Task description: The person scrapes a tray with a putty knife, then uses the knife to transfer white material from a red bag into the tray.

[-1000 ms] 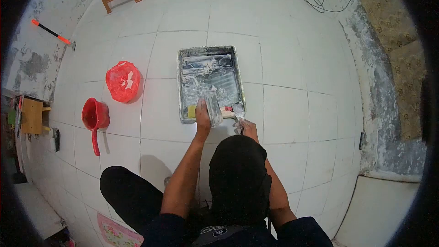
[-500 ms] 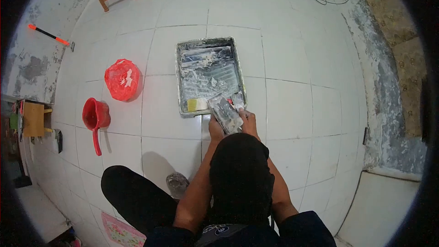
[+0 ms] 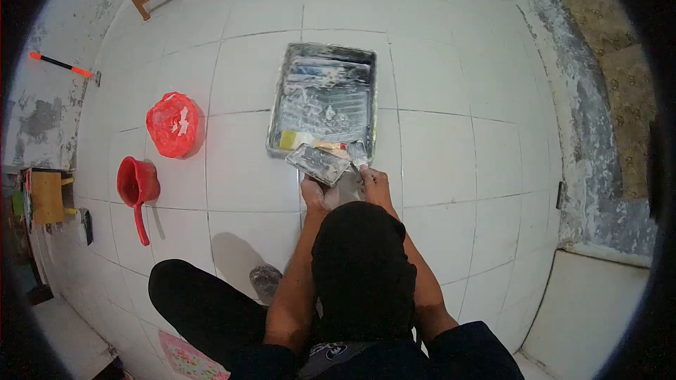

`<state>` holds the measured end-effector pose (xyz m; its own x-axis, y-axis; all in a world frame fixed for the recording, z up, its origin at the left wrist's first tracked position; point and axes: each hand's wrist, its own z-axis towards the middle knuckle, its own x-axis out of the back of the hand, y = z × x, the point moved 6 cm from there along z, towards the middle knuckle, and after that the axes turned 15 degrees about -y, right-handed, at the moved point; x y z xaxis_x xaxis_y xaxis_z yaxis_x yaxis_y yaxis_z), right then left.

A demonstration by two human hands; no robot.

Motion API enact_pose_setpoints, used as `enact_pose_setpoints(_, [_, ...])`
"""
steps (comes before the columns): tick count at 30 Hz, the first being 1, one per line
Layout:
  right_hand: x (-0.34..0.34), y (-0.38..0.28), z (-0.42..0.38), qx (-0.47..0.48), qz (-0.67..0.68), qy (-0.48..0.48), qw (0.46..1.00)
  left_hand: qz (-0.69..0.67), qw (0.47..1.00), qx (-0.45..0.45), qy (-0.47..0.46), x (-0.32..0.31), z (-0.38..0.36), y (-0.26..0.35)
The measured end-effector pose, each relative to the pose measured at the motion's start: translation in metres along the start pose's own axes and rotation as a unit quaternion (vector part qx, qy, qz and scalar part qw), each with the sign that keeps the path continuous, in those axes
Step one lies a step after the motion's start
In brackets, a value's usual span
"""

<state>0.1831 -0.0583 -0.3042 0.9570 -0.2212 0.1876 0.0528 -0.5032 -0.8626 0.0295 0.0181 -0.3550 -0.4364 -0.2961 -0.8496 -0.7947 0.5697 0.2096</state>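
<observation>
Gripping the smeared plate (image 3: 317, 162), the left hand (image 3: 314, 195) has just turned it more crosswise, seemingly bringing its right end toward the scraper (image 3: 358, 150) clasped in the separate right hand (image 3: 376, 186); ahead of both hands sit the tray (image 3: 283, 83) and brush (image 3: 294, 140)

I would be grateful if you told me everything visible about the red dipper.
The red dipper looks like plastic: a round cup with one long handle. It rests on the tiled floor, mouth visible, handle pointing towards the near side, left of the paint tray. Only the floor appears to touch it.
</observation>
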Motion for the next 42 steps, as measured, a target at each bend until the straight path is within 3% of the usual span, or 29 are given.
enact_pose_setpoints(2, [0.009,-0.009,-0.013,-0.038,0.004,0.007,0.999,0.152,0.983,-0.080,-0.061,-0.019,-0.010,0.001])
enact_pose_setpoints(3, [0.010,0.001,-0.010,-0.039,0.005,0.009,0.999,0.152,0.983,-0.077,-0.061,-0.027,-0.013,0.002])
enact_pose_setpoints(5, [0.013,0.015,0.003,0.064,-0.022,0.019,0.998,0.013,1.000,-0.014,-0.019,-0.040,-0.012,-0.004])
enact_pose_setpoints(9, [0.023,0.005,0.008,0.036,-0.016,0.025,0.999,0.001,0.999,-0.038,-0.037,-0.037,-0.001,-0.013])
enact_pose_setpoints(12, [0.033,-0.001,0.020,0.035,-0.034,0.026,0.998,0.032,0.998,-0.050,0.015,-0.023,0.002,-0.017])
enact_pose_setpoints(14, [0.029,0.005,0.030,0.046,-0.091,-0.002,0.995,0.375,0.927,-0.026,-0.008,0.024,0.016,-0.009])
enact_pose_setpoints(18, [0.043,0.009,0.018,0.051,-0.089,0.006,0.995,0.399,0.910,-0.100,0.060,-0.056,-0.046,0.005])
enact_pose_setpoints(20, [0.043,0.001,0.011,0.009,-0.068,-0.003,0.998,0.557,0.812,-0.171,0.018,-0.080,-0.047,0.025])
enact_pose_setpoints(21, [0.042,-0.005,0.009,0.010,-0.067,-0.003,0.998,0.557,0.812,-0.172,0.017,-0.076,-0.033,0.028])
enact_pose_setpoints(24, [0.040,-0.008,0.007,-0.003,-0.039,-0.002,0.999,0.705,0.626,-0.331,0.028,-0.071,0.010,0.045])
enact_pose_setpoints(25, [0.038,-0.003,0.011,0.022,-0.059,0.026,0.998,0.705,0.626,-0.332,0.029,-0.086,0.005,0.056])
enact_pose_setpoints(27, [0.037,0.004,0.015,0.049,-0.077,0.054,0.994,0.733,0.642,-0.224,0.027,-0.106,0.004,0.073])
enact_pose_setpoints(28, [0.037,0.004,0.016,0.051,-0.103,0.052,0.992,0.767,0.594,-0.239,0.053,-0.111,0.004,0.084])
enact_pose_setpoints(29, [0.036,0.005,0.017,0.052,-0.128,0.050,0.989,0.768,0.592,-0.238,0.053,-0.114,0.005,0.093])
enact_pose_setpoints(31, [0.038,-0.004,0.012,0.043,-0.120,0.039,0.991,0.836,0.501,-0.202,0.090,-0.137,-0.002,0.109])
enact_pose_setpoints(33, [0.037,-0.008,0.011,0.036,-0.114,0.025,0.993,0.850,0.487,-0.172,0.100,-0.142,-0.001,0.116])
enact_pose_setpoints(35, [0.036,-0.004,0.012,0.038,-0.117,0.033,0.992,0.920,0.368,-0.105,0.086,-0.130,0.011,0.110])
enact_pose_setpoints(38, [0.036,0.005,0.018,0.030,-0.128,0.048,0.990,0.929,0.354,-0.064,0.088,-0.144,0.002,0.102])
enact_pose_setpoints(39, [0.037,0.005,0.017,0.029,-0.128,0.050,0.990,0.929,0.354,-0.064,0.086,-0.135,0.005,0.096])
enact_pose_setpoints(41, [0.036,0.004,0.014,0.032,-0.088,0.034,0.995,0.910,0.317,-0.269,0.000,-0.130,0.005,0.080])
enact_pose_setpoints(42, [0.036,0.004,0.013,0.032,-0.089,0.035,0.995,0.909,0.318,-0.269,0.000,-0.137,0.002,0.076])
